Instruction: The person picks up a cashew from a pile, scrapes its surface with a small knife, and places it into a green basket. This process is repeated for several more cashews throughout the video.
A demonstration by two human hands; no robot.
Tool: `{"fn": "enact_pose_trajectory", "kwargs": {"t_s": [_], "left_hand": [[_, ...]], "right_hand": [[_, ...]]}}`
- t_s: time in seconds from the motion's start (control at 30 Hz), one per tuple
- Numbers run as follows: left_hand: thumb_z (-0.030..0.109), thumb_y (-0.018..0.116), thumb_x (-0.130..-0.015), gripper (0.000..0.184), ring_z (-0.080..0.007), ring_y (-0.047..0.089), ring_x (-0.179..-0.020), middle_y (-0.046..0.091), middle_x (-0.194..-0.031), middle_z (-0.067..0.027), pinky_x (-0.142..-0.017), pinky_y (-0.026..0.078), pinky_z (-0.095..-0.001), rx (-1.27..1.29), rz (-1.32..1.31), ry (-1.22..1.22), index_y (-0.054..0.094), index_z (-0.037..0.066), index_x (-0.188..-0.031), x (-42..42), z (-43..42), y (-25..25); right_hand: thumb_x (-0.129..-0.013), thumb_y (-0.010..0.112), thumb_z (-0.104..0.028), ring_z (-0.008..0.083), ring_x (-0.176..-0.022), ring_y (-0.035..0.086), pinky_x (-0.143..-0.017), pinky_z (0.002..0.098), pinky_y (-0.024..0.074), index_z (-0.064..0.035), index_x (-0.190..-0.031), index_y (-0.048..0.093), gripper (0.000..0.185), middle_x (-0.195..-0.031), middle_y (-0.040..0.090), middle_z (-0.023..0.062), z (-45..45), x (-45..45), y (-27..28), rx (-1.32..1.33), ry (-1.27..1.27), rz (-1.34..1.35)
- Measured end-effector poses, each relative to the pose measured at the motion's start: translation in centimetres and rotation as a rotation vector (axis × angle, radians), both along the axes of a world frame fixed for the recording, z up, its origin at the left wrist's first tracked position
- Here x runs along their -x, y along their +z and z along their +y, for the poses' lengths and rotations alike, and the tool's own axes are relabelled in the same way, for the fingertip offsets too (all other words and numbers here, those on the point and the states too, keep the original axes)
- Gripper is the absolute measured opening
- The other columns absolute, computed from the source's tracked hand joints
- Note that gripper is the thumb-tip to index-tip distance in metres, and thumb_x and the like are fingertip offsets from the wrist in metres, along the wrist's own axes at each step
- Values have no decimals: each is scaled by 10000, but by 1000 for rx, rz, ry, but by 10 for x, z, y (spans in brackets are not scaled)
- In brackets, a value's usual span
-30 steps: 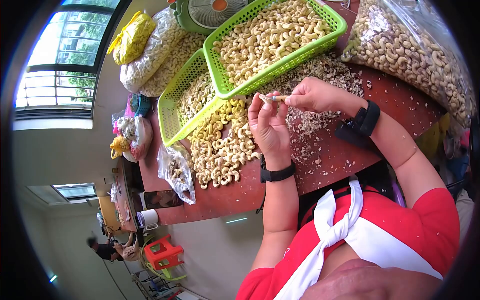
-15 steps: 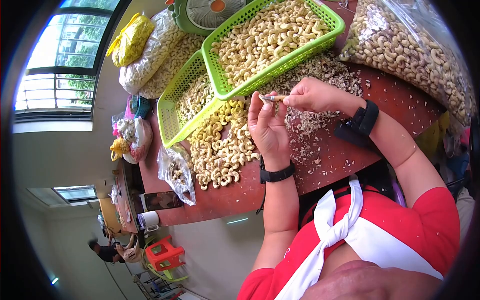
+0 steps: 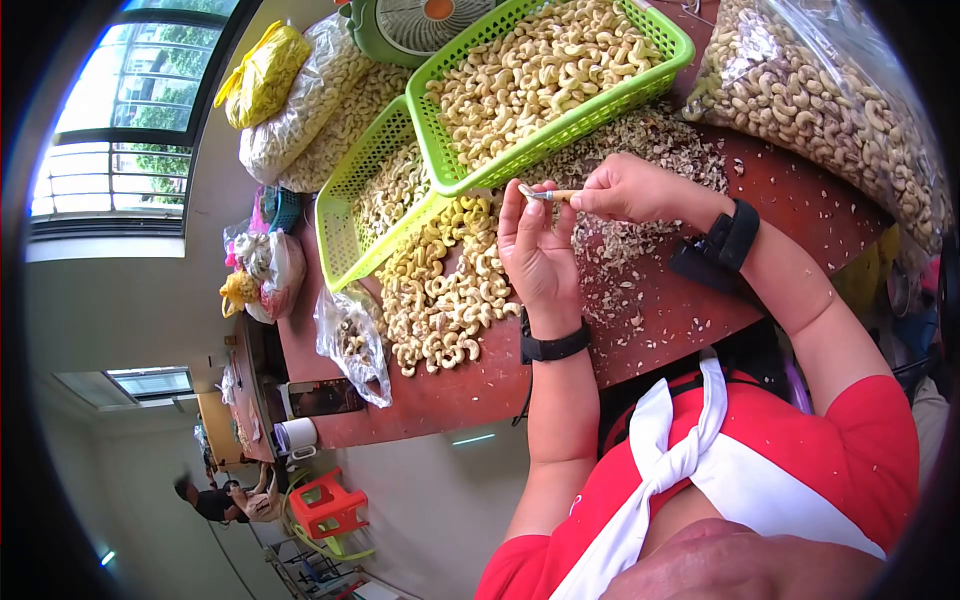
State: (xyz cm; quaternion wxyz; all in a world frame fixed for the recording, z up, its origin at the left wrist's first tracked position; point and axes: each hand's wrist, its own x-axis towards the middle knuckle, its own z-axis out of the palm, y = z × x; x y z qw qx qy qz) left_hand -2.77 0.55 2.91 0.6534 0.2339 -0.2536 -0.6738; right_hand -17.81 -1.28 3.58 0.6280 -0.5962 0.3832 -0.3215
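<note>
Over the red table point(image 3: 450, 397), both hands raised, close together. Left hand point(image 3: 541, 262), palm up, pinches a small pale cashew point(image 3: 525, 189) at its fingertips. Right hand point(image 3: 628, 190) grips a wooden-handled knife point(image 3: 562, 196), blade tip at the cashew; exact contact too small to tell. Loose cashews point(image 3: 430, 325) lie left of the left wrist; skin scraps point(image 3: 620, 265) scattered below the right hand. Green basket point(image 3: 570, 128) beyond, heaped with cashews.

Left hand point(image 3: 543, 262) pinches cashew point(image 3: 526, 189); right hand point(image 3: 622, 190) grips small knife point(image 3: 562, 196), blade point(image 3: 540, 195) at cashew. Loose cashews point(image 3: 430, 310), skin scraps point(image 3: 685, 150) on red bench point(image 3: 435, 405), near green basket point(image 3: 600, 108).
</note>
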Motion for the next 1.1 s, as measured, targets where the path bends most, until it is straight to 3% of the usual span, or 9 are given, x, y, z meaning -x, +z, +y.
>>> {"fn": "enact_pose_trajectory", "kwargs": {"t_s": [0.3,0.4,0.6,0.67,1.1], "left_hand": [[-28,490,-731,349,-217,525,-880,527,-909,-124,-744,487,-323,1,3,8,411,-3,-1070,1,2,2],[-27,493,-743,316,-204,535,-875,530,-913,-125,-664,521,-300,-7,21,18,441,-10,-1054,1,3,3],[-23,492,-749,296,-197,542,-860,537,-910,-127,-666,520,-293,-2,8,17,459,-7,-1042,2,3,2],[-21,486,-737,329,-224,535,-860,531,-894,-126,-733,489,-326,11,-5,35,417,-23,-1059,3,4,2],[-25,471,-775,319,-222,530,-886,528,-933,-116,-746,486,-324,19,-1,26,408,-20,-1088,3,4,-1]], "right_hand": [[-789,515,-268,29,-397,313,-360,195,232,-52,-531,497,336,-451,393,-47,0,1,2,-1,7,-13],[-787,518,-272,29,-393,318,-356,197,232,-51,-530,501,339,-449,401,-42,0,1,2,-6,2,-14],[-787,519,-279,31,-388,315,-353,196,228,-53,-530,502,343,-444,398,-44,1,1,4,7,5,-23],[-787,521,-279,30,-386,309,-353,197,225,-55,-531,501,341,-444,393,-47,1,1,4,-8,2,-35],[-792,514,-274,19,-396,299,-361,190,221,-62,-546,501,325,-456,388,-58,0,0,2,-37,-11,-47]]}}
